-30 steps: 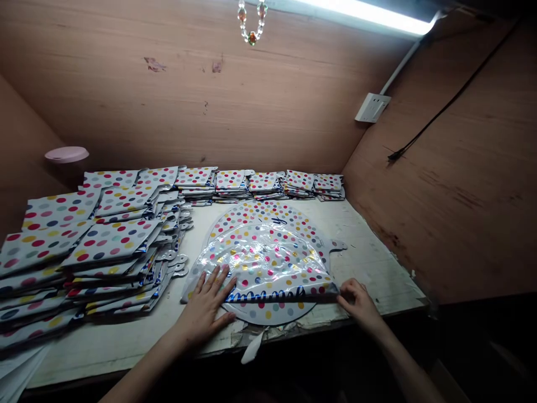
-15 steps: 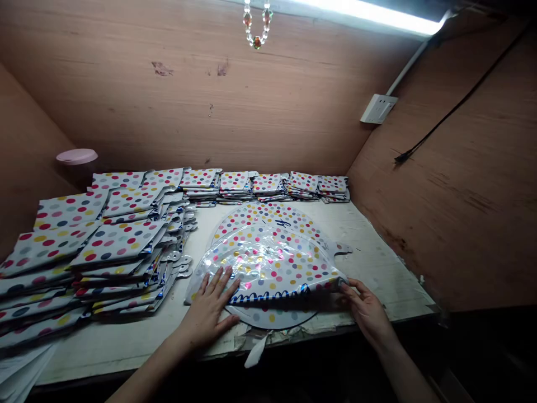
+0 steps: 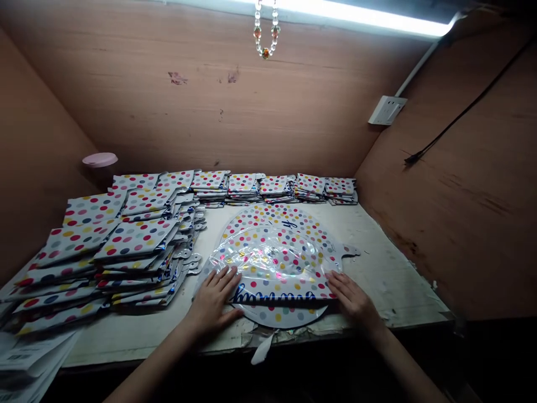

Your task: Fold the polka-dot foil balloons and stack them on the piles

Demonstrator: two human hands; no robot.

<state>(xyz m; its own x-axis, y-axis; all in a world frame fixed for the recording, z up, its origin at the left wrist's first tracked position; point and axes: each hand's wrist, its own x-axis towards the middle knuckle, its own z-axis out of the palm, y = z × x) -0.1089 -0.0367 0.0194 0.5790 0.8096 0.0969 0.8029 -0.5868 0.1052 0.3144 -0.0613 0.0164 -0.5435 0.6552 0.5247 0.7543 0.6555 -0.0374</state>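
A flat, uninflated foil balloon (image 3: 272, 268) with coloured dots lies in front of me, its near part folded over into a straight crease. Blue script lettering runs along that crease. Beneath it another dotted foil balloon (image 3: 279, 318) shows its round edge at front and back, with a tail pointing right. My left hand (image 3: 215, 299) rests with fingers stretched out on the left end of the fold. On the right end, my right hand (image 3: 351, 296) lies with its fingers flat on the foil; part of its thumb is hidden.
Several stacks of folded balloons (image 3: 138, 238) fill the table's left side, and a row of smaller stacks (image 3: 274, 186) lines the back. Papers (image 3: 33, 358) lie front left. A pink-lidded container (image 3: 99, 160) stands behind. A cable (image 3: 444, 123) hangs on the right wall.
My right hand has gone from pinching the fold's raised right corner to lying flat on it. The crease is now straighter and lower. My left hand stays on the left end.
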